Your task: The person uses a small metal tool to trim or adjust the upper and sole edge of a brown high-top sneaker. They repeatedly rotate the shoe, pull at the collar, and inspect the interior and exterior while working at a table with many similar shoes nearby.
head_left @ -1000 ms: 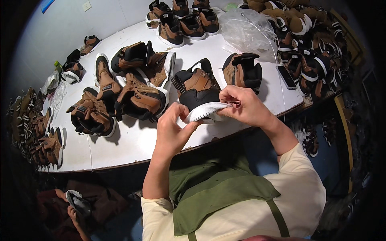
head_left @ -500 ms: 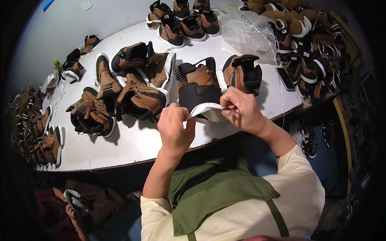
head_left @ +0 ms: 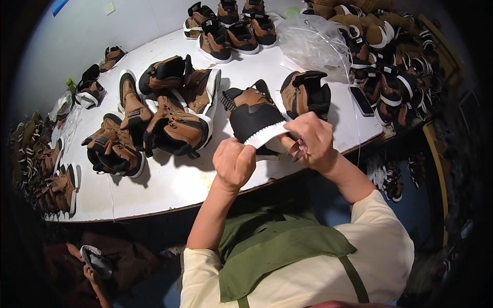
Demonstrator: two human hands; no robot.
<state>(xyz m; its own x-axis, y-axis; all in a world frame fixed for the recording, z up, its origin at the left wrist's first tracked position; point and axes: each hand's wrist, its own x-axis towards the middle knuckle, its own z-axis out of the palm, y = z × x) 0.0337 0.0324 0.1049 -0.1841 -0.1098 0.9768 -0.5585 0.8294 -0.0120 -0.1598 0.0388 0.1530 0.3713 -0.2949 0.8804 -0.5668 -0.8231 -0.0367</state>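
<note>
Just above the table's near edge I hold a brown boot, its black sole turned toward me. A white toothed rim runs along the sole's lower edge. My left hand pinches the left end of that rim. The right end is gripped by my right hand, and something small and pointed shows under its fingers; I cannot tell what it is. Behind the held boot another brown and black boot stands on the white table.
Several brown boots lie in a heap on the table's left half, more at the far edge. A clear plastic bag and a dark phone lie to the right. Boot piles flank the table. Another person's hand holds a sole at lower left.
The boot has been turned so its black sole faces me and the white toothed rim stretches straighter between my hands. My hands have shifted slightly toward the table edge.
</note>
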